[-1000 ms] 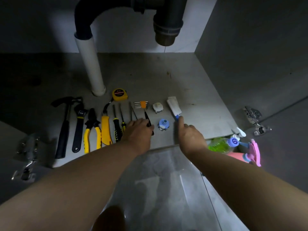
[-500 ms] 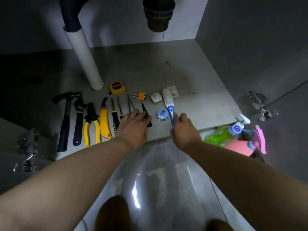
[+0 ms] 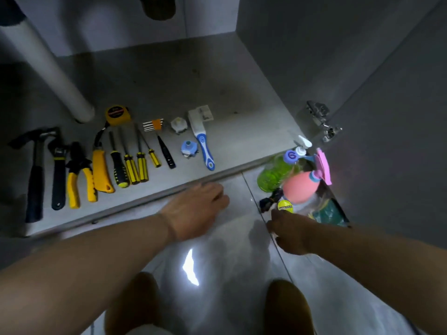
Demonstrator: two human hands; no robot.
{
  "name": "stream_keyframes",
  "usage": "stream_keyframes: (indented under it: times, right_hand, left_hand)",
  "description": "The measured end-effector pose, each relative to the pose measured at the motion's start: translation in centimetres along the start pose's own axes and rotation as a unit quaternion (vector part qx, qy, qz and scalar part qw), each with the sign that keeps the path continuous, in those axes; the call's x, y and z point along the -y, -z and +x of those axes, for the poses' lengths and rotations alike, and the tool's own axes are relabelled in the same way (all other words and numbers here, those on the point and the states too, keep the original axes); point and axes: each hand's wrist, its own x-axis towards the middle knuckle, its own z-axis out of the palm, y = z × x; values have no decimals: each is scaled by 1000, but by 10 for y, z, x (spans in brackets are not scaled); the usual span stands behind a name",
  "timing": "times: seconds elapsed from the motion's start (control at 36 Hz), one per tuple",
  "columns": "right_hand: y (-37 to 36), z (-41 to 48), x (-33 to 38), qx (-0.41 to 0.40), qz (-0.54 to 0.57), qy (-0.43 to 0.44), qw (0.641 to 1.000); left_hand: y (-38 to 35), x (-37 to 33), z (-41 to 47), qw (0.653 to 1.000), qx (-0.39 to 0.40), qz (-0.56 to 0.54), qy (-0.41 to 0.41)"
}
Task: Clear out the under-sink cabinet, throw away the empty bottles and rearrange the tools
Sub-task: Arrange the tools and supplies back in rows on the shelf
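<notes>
A row of tools lies on the cabinet floor (image 3: 169,76): hammer (image 3: 36,175), wrench (image 3: 58,172), yellow pliers (image 3: 79,177), yellow utility knife (image 3: 101,170), several screwdrivers (image 3: 130,165), tape measure (image 3: 117,114) and a blue-and-white scraper (image 3: 204,146). On the tiled floor at the right stand a green bottle (image 3: 273,172) and a pink spray bottle (image 3: 300,187), with a yellow cap (image 3: 285,206) in front of them. My left hand (image 3: 193,209) hovers flat and empty just in front of the cabinet edge. My right hand (image 3: 287,230) is beside the yellow cap, fingers relaxed, holding nothing.
A white drain pipe (image 3: 48,68) rises at the back left and a dark trap (image 3: 157,6) hangs at the top. A door hinge (image 3: 321,119) sits on the right wall. A clear bag (image 3: 331,213) lies behind the bottles. My knees (image 3: 285,308) are at the bottom.
Both hands have pulled back from the tools out of the cabinet. The right hand has swung right toward the bottles. The view has tilted down.
</notes>
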Motion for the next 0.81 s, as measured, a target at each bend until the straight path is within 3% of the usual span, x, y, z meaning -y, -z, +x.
stream_keyframes:
  times: [0.17, 0.31, 0.5, 0.69, 0.81]
  right_hand:
    - [-13, 10, -14, -101, 46, -148, 983]
    - [-20, 24, -22, -69, 98, -202, 972]
    - [-35, 28, -17, -82, 98, -180, 975]
    - [-36, 25, -22, -114, 128, -149, 974]
    - [-36, 25, -24, -121, 144, -141, 972]
  left_hand:
    - [-37, -31, 45, 968, 175, -169, 55]
    - [-52, -45, 84, 953, 238, -177, 66]
    - [-63, -64, 124, 959, 252, -123, 41]
    - [-77, -65, 131, 979, 202, -10, -10]
    - [-83, -53, 126, 986, 163, -37, -10]
